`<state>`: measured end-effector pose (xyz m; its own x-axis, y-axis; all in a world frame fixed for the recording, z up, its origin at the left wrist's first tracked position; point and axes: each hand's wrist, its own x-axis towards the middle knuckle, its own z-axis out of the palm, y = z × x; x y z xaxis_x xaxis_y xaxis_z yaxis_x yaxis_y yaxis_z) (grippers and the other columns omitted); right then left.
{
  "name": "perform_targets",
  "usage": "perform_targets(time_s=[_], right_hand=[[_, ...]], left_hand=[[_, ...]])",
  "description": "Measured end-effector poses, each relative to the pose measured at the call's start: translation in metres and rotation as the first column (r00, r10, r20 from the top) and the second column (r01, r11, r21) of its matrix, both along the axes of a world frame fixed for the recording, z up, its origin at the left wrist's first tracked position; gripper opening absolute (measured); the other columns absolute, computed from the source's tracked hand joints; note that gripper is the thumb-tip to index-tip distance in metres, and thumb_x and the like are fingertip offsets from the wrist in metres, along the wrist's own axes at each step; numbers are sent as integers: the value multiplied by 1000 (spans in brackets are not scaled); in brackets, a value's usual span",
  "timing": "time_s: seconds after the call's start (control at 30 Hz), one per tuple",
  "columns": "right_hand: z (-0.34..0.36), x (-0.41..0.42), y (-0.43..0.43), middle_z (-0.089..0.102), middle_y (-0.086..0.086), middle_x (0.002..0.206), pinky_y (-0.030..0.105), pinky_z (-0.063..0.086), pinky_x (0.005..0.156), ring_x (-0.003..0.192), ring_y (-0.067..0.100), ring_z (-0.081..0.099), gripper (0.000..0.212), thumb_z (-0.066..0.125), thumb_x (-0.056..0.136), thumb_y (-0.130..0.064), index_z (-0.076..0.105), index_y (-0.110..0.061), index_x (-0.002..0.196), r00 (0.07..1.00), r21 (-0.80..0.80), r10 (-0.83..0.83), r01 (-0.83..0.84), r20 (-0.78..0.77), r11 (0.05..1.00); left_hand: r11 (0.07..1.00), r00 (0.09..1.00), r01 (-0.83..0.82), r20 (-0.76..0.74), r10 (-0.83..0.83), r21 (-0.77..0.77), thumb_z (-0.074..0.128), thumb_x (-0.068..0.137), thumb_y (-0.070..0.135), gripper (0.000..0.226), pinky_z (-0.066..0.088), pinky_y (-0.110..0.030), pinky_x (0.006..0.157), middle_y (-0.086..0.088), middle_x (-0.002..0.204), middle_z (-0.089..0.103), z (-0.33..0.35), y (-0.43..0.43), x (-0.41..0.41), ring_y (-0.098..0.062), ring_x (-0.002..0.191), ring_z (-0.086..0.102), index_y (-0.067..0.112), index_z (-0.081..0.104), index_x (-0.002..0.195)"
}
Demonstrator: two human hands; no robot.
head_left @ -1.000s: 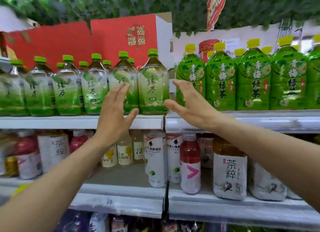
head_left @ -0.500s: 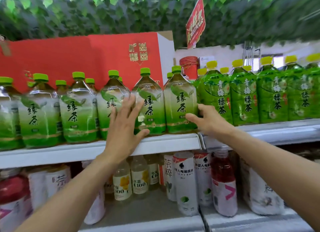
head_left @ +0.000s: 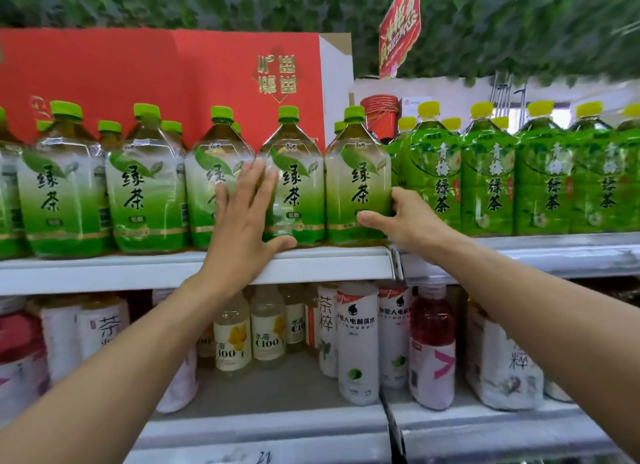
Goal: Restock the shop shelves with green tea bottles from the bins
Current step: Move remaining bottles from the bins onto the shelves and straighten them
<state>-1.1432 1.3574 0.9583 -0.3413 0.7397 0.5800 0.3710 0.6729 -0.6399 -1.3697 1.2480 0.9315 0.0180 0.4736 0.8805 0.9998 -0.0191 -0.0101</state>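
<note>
A row of large green tea bottles with green caps stands along the upper shelf [head_left: 194,268]. My left hand [head_left: 242,228] lies flat with straight fingers against two neighbouring bottles [head_left: 294,179] near the middle of the row. My right hand [head_left: 408,221] grips the rightmost green tea bottle [head_left: 356,176] low on its right side, thumb across the front and fingers behind it. That bottle stands upright at the shelf's right end, touching its neighbour.
Right of the row stand darker green plum tea bottles [head_left: 485,173] with yellow caps. A red carton [head_left: 166,79] sits behind the row. The lower shelf [head_left: 277,425] holds white, clear and red drink bottles. Fake leaves hang above.
One more green tea bottle has appeared at the right end of the row. My right hand came in to grip it; my left hand went from hovering to lying flat on the bottles.
</note>
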Motion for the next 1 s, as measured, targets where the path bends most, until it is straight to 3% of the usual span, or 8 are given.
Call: perform_targets(time_s=[0.13, 0.3, 0.53, 0.73, 0.87, 1.0], right_hand=[[3, -1, 2, 65, -7, 96, 51, 47, 97, 95, 19, 62, 38, 73, 84, -49, 53, -22, 101, 997, 22, -54, 53, 60, 998], [2, -5, 9, 65, -2, 102, 56, 42, 103, 102, 24, 61, 42, 70, 86, -50, 53, -19, 107, 995, -7, -56, 57, 78, 998], [1, -7, 13, 64, 0, 104, 44, 50, 91, 95, 18, 61, 43, 71, 87, -45, 52, -15, 113, 999, -20, -26, 27, 44, 999], [2, -10, 11, 59, 1, 99, 36, 43, 77, 87, 15, 56, 45, 69, 90, -43, 48, -12, 115, 998, -17, -41, 41, 43, 999], [0, -10, 8, 57, -4, 99, 32, 39, 78, 94, 17, 54, 46, 66, 93, -40, 46, -11, 121, 999, -16, -27, 28, 39, 999], [-5, -11, -1, 56, 9, 131, 41, 45, 94, 117, 27, 54, 63, 60, 95, -43, 35, -6, 139, 995, 9, -53, 53, 87, 999]], left_hand=[[999, 999, -39, -18, 39, -13, 79, 82, 38, 108, -10, -46, 123, -3, 169, -2, 3, 0, 2, -17, 154, -11, 16, 7, 160], [997, 998, -65, -18, 64, -32, 76, 85, 37, 107, -9, -50, 123, -4, 168, -6, 4, 3, 6, -19, 154, -13, 15, 4, 161], [995, 996, -83, -19, 82, -49, 74, 86, 38, 106, -12, -49, 121, -4, 168, -9, 3, 5, 5, -18, 154, -16, 16, 2, 161], [990, 991, -130, -20, 129, -56, 74, 85, 40, 108, -12, -47, 120, -4, 168, -9, 4, 5, 7, -19, 154, -15, 16, 1, 161], [981, 984, -176, -19, 175, -77, 72, 86, 44, 107, -10, -48, 121, -4, 168, -10, 4, 2, 11, -19, 154, -15, 17, 0, 161], [980, 990, -138, 9, 140, -144, 67, 92, 40, 95, -3, -48, 125, -1, 168, -12, 4, -10, 15, -18, 154, -16, 19, 5, 161]])
